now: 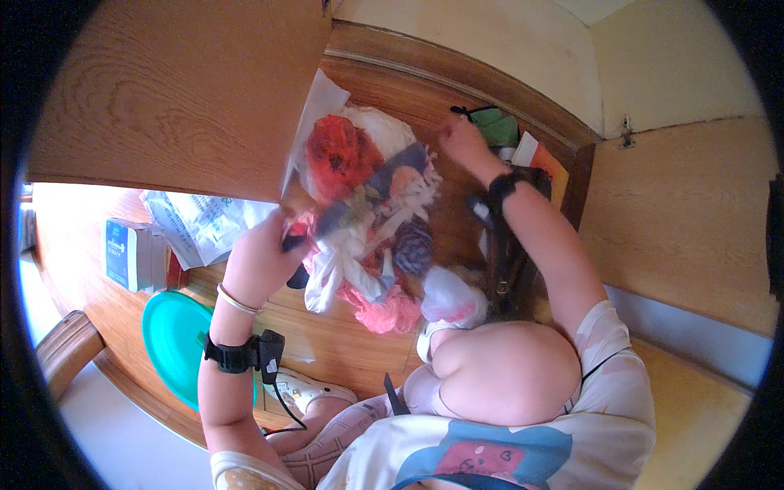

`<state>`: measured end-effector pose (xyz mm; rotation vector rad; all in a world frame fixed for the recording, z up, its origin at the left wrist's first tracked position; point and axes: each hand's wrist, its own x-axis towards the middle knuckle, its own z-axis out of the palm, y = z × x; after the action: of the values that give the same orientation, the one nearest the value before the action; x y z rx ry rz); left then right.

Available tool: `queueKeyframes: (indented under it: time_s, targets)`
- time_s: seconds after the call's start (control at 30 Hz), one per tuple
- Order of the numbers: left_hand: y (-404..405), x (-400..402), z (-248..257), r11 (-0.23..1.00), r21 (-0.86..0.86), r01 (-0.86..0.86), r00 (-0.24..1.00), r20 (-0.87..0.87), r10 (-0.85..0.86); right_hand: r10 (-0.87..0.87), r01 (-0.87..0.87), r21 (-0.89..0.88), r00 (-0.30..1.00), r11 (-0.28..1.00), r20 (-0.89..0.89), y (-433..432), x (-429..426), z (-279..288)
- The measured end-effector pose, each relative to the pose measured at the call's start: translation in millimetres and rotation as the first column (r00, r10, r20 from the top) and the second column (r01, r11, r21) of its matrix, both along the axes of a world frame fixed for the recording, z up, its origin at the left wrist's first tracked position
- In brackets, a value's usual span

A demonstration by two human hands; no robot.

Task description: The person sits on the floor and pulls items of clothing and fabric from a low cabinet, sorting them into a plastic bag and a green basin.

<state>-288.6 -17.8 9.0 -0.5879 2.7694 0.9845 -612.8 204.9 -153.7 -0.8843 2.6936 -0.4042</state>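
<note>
My left hand (260,254) is at the left side of a heap of bags and cloth, with a small dark item (293,242) between its thumb and fingers. Pink plastic bags (389,309) lie against and below that heap, with white cloth (343,263) over them. Farther back in the pile are a red plastic bag (340,156) and a white plastic bag (389,131). My right hand (462,142), slightly blurred, reaches beside a green fabric item (495,125); its fingertips are hard to make out. A dark patterned bundle (413,245) sits at the heap's right.
A wooden cabinet door (177,92) stands at the upper left, another door (680,226) at the right. A dark bag (508,263) lies under my right forearm. On the left are a boxed item (125,254), a printed white bag (205,223) and a green plastic lid or basin (174,349).
</note>
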Motion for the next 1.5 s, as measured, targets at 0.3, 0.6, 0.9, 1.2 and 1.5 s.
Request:
queueKeyframes:
  time_s: [0.3,0.6,0.9,1.2,1.5]
  targets:
    - [-16.1,32.8,-7.8,0.983,0.163,-0.085,0.993,0.09,0.071,0.036,-0.076,-0.265,0.988,0.961,-0.153,-22.4,12.4,-17.4]
    - [-56.5,46.9,69.2,0.455,0.857,-0.241,0.873,-0.013,0.487,0.622,-0.486,-0.461,0.756,0.742,0.204,-62.8,111.0,59.9]
    - [-64.5,82.1,77.7,0.798,0.527,-0.294,0.922,0.377,0.092,0.918,-0.83,-0.412,0.395,0.375,0.039,-80.0,166.0,90.9]
    - [-87.7,120.1,91.6,0.727,0.635,-0.262,0.965,0.19,0.181,0.977,-0.927,-0.321,0.212,0.193,-0.026,-131.9,189.6,153.8]
    - [-81.4,172.0,14.0,0.971,0.066,0.229,0.84,0.491,-0.231,0.814,-0.917,0.384,0.302,0.107,0.496,-146.7,208.1,172.7]
